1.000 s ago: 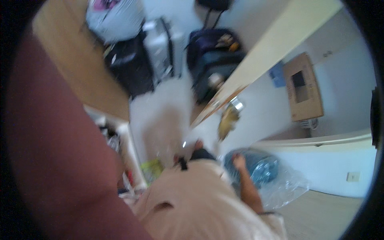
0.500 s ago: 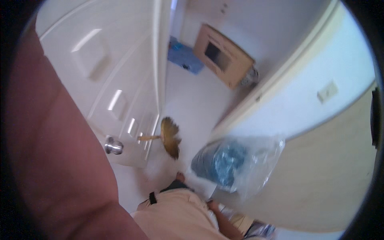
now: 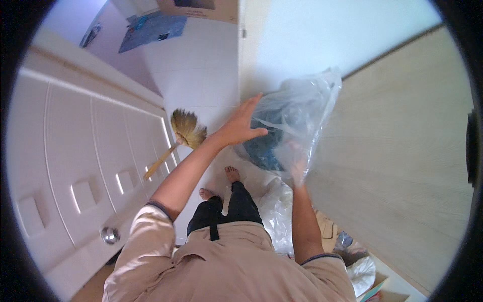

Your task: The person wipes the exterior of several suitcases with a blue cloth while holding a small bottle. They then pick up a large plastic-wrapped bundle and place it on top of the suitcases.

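Note:
A large clear plastic bag (image 3: 314,108) with something dark blue-green and bulky inside is in front of me, beside the wall corner. My left hand (image 3: 244,123) is at its left side, fingers stretched and thumb apart; the fingertips meet or overlap the plastic edge. At the bag's lower right, my right hand (image 3: 296,163) shows blurred through the film and supports the bag. Its fingers are partly hidden.
Left stands a white panelled door (image 3: 65,166) with a round metal knob (image 3: 109,235); a straw broom (image 3: 186,128) leans near it. Right is a pale wooden panel (image 3: 392,151). Crumpled plastic (image 3: 278,214) lies by my feet. Beyond are a blue mat (image 3: 153,31) and a cardboard box (image 3: 224,10).
My view has swung around and downward, bringing both hands and forearms into sight. The bag now appears higher in view, with my left hand against its left side.

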A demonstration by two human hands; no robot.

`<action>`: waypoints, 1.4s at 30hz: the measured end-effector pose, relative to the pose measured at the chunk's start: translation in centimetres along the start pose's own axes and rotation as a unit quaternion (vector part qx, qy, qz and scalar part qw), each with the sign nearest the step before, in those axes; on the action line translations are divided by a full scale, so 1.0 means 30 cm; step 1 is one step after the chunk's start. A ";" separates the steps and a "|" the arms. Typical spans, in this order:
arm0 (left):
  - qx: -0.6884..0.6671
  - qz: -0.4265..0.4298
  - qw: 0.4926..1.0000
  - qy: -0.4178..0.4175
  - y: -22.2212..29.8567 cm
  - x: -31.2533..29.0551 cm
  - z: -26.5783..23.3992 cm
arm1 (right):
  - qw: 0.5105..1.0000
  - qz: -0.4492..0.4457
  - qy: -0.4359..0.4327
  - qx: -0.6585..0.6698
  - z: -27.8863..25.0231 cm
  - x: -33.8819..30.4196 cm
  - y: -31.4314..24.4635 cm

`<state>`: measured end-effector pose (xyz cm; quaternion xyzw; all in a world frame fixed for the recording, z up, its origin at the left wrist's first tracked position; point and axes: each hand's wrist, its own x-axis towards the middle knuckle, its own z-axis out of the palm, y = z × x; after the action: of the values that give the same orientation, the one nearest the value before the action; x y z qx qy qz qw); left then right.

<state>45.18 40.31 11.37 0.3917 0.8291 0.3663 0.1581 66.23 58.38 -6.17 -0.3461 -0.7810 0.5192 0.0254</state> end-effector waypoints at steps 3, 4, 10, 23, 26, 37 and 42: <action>-0.171 -0.053 0.982 -0.066 -0.048 0.108 0.290 | 0.990 -0.105 -0.092 -0.029 0.158 -0.172 0.019; -0.139 -0.079 0.979 -0.124 -0.066 0.105 0.330 | 0.984 -0.141 -0.107 0.015 0.170 -0.243 0.029; -0.184 -0.163 0.960 -0.131 -0.132 0.011 0.206 | 0.981 -0.070 0.159 0.090 -0.030 -0.387 0.041; -0.150 -0.008 0.972 -0.180 -0.230 -0.497 0.105 | 0.921 -0.136 -0.016 0.364 0.063 -0.293 -0.255; -0.106 0.068 0.990 -0.057 -0.292 -0.519 0.136 | 0.781 -0.106 -0.216 0.576 0.060 -0.358 -0.279; -0.378 -0.120 0.917 0.031 -0.258 0.050 0.542 | 0.968 -0.084 0.234 0.027 -0.141 -0.201 -0.251; -0.297 0.149 0.943 -0.005 -0.081 -0.030 0.693 | 0.992 -0.057 0.115 0.005 -0.165 -0.032 -0.039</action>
<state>55.87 48.63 -4.61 0.4475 0.6142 0.6134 0.2151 68.33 61.52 -2.62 -0.3579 -0.7886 0.4781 0.1462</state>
